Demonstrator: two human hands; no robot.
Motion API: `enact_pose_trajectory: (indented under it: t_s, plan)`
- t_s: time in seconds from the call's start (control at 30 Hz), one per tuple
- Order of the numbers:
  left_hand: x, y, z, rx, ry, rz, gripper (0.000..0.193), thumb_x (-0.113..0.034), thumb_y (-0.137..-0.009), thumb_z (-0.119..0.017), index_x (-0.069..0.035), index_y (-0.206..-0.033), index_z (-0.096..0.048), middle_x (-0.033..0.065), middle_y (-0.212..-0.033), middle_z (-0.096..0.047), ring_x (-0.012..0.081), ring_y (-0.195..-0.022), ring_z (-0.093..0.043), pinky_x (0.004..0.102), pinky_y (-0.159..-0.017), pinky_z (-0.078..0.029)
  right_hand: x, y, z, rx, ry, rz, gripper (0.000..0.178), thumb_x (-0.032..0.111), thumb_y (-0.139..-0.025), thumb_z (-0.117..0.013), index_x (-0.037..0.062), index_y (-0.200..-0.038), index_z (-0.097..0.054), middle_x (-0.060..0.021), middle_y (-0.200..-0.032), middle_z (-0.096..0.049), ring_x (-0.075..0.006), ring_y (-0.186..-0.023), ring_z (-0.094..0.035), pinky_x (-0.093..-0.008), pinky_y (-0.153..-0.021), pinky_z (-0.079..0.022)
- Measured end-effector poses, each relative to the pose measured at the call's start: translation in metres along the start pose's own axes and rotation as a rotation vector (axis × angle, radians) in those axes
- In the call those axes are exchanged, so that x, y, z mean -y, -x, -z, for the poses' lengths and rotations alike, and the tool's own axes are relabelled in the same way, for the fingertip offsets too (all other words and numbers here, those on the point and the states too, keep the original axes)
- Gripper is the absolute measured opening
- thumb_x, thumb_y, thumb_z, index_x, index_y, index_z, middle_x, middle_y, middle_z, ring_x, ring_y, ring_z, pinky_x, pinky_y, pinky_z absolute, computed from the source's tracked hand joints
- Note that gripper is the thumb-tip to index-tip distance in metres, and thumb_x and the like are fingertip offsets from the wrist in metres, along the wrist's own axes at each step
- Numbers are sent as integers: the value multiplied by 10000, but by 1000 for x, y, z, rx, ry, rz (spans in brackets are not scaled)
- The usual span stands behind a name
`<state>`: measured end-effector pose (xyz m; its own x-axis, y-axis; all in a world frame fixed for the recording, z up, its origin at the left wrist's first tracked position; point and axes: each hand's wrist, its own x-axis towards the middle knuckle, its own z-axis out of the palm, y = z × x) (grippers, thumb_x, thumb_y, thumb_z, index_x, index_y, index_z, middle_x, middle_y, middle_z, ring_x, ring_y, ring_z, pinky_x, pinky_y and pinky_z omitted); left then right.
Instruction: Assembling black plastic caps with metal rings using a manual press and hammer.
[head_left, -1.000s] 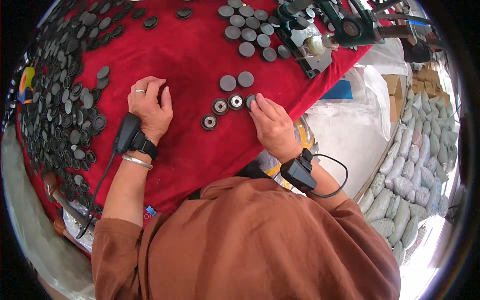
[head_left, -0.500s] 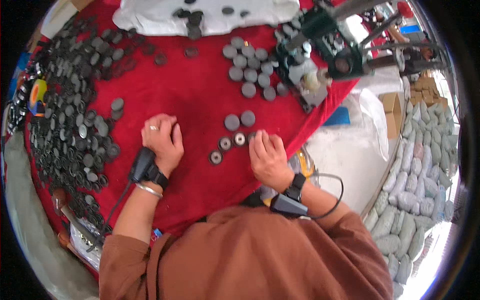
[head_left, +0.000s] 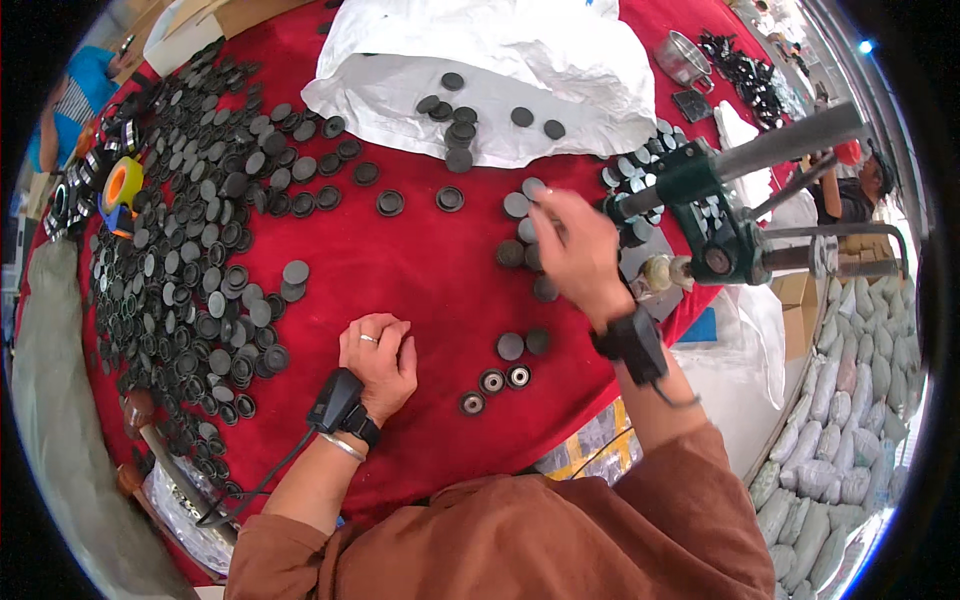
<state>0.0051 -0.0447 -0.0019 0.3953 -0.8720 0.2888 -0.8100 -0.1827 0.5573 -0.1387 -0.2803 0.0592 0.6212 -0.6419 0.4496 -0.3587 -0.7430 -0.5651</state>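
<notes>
My left hand (head_left: 378, 362) rests on the red cloth, its fingers loosely bent, the thumb apart, and nothing seen in it. Further right, my right hand (head_left: 582, 250) reaches over a cluster of grey discs. Its thumb and forefinger close at the edge of a grey disc (head_left: 532, 187); its other fingers are partly hidden. Between my hands and nearer to me lie three dark round caps with metal centres (head_left: 492, 381). Just beyond them sit two plain discs, one grey (head_left: 510, 346) and one darker (head_left: 538, 341).
Dark caps in a large heap (head_left: 190, 270) cover the left side. A white sack (head_left: 480, 100) with several loose discs lies at the far side. A green hand press (head_left: 710, 220) stands at right; a metal pot (head_left: 684, 60) and filled bags (head_left: 830, 400) lie beyond.
My right hand has moved away from the row of metal-centred caps, up to the grey disc cluster. One cap beside its fingertips is gone from the row. The view has shifted; my left hand stays on the cloth.
</notes>
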Motion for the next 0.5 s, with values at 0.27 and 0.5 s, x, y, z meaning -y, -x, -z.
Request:
enact_pose_trajectory:
  t_s: [0.27,0.5]
  plan:
    - [2,0,-6,-35,13,14,230,-63,-714,-682,-81,-933,-615,92,-977,-583,294,-923,-564,419,-784,-448,21,-81,-92,247,-256,-310,382,189,-867,-550,6,-1201,-584,-258,-1121,-616,-404,-1059,-591,-405,-919,-466]
    - [1,-4,-5,-84,50,7,203,-73,-703,-700,-94,-895,-638,67,-942,-591,269,-902,-578,405,-771,-455,-27,-75,-85,73,-262,-390,266,163,-879,-595,5,-1084,-656,-193,-945,-690,-247,-881,-678,-337,-774,-514]
